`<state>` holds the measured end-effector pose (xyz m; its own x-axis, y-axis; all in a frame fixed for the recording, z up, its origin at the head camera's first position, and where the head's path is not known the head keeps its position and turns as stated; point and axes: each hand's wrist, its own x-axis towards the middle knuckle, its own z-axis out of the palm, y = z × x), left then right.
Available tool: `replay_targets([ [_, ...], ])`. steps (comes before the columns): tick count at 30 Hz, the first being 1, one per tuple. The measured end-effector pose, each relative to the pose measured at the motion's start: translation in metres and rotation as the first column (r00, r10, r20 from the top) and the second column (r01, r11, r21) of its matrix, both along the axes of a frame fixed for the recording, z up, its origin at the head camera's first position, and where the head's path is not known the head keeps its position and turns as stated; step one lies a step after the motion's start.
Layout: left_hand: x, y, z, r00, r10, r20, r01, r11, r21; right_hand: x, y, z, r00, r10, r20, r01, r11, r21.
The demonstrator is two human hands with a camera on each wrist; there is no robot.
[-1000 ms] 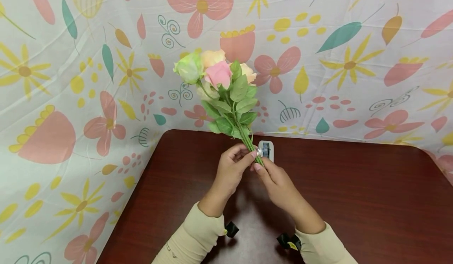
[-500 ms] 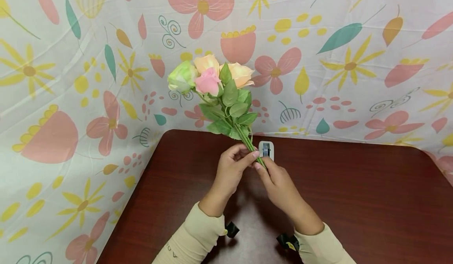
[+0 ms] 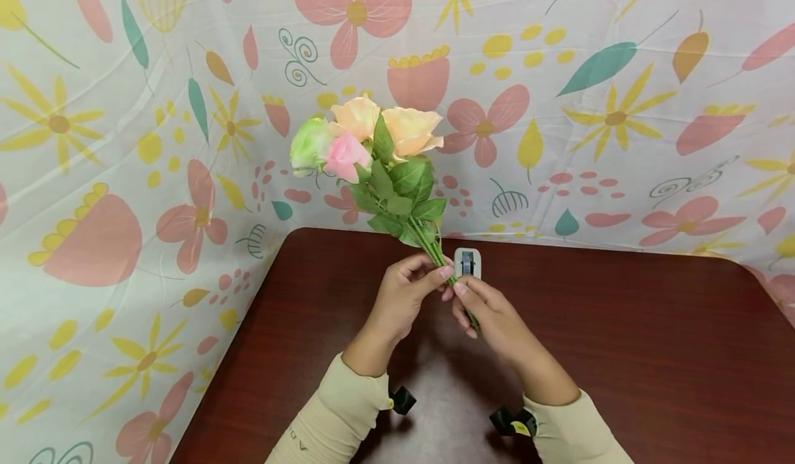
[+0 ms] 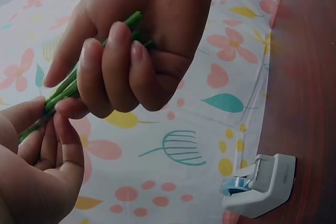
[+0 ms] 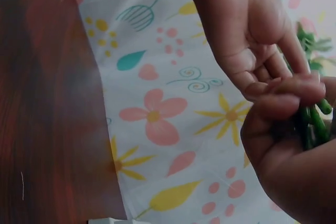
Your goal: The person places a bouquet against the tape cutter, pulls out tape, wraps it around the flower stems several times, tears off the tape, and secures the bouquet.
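Observation:
A bouquet of roses (image 3: 379, 139), with peach, pink and pale green blooms above green leaves, leans up and left over the table in the head view. My left hand (image 3: 402, 302) pinches its green stems (image 3: 427, 237) between thumb and fingers. Just below, my right hand (image 3: 499, 319) grips the lower stems, their ends showing past its fingers. In the left wrist view the right hand's fingers curl round the stems (image 4: 65, 88). The right wrist view shows stem ends (image 5: 317, 124) beside the right hand, partly hidden by it.
A white tape dispenser (image 3: 468, 264) with a bluish roll stands on the dark red-brown table (image 3: 621, 340) just behind the hands. A flower-printed cloth (image 3: 546, 50) hangs along the back and left of the table. Black wrist devices (image 3: 402, 400) sit below both sleeves.
The bouquet has turned, its blooms shifting left and a peach rose coming into fuller view. The right hand has moved slightly down the stems. A shiny glint by the left thumb no longer shows.

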<state>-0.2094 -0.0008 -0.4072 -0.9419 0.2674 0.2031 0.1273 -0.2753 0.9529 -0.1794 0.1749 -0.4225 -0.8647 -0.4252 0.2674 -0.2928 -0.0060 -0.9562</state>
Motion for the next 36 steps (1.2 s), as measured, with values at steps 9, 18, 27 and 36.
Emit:
replay_targets([
  [9,0.0,-0.005,0.001,0.998,-0.068,-0.013,0.067,0.997,-0.049,-0.003,0.005,-0.003,0.963,0.233,0.134,-0.205,0.959,-0.195],
  [18,-0.001,-0.003,-0.001,0.999,-0.046,-0.019,0.045,0.999,-0.012,-0.001,-0.002,-0.005,0.988,0.146,0.058,-0.133,0.975,-0.178],
  [27,0.002,0.003,0.002,1.0,0.007,0.002,-0.007,0.998,0.061,0.003,-0.01,-0.007,0.992,-0.11,-0.068,0.109,0.994,-0.031],
  [36,0.007,0.006,0.001,0.999,0.028,0.018,-0.03,0.997,0.077,0.008,-0.016,-0.008,0.914,-0.369,-0.171,0.4,0.89,0.219],
])
